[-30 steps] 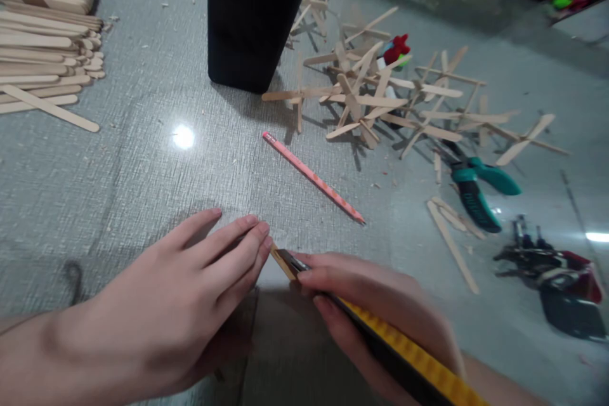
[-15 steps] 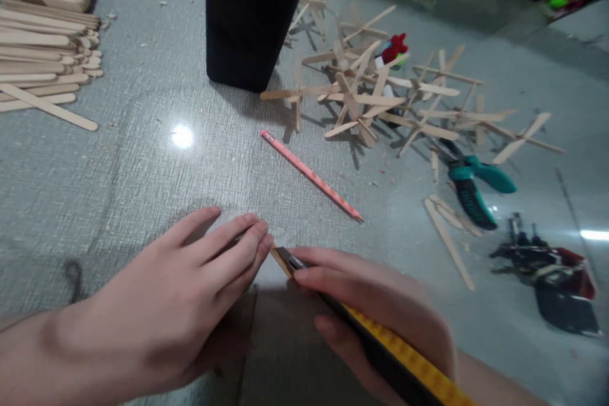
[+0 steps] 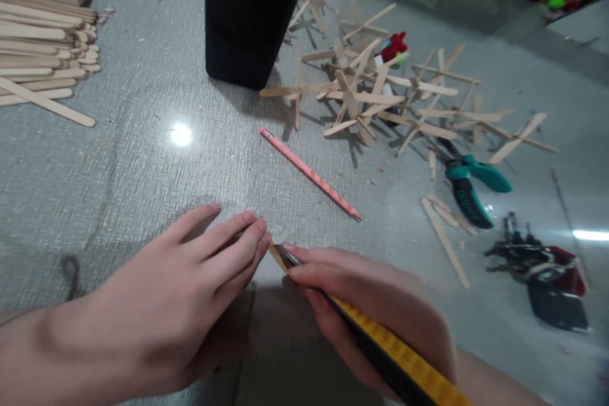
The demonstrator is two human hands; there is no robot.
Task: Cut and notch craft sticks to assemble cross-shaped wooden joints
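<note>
Wooden stick (image 3: pixel 276 258) in pinching left-hand grip (image 3: pixel 185 288), free end against cutter (image 3: pixel 394 351) clasped in right hand (image 3: pixel 380 298).

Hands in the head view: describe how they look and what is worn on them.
The left hand and right hand are gloveless, with no rings showing. Neither forearm shows a sleeve. A dark loop shows beside the left wrist; whether it is worn, I cannot tell.
</note>
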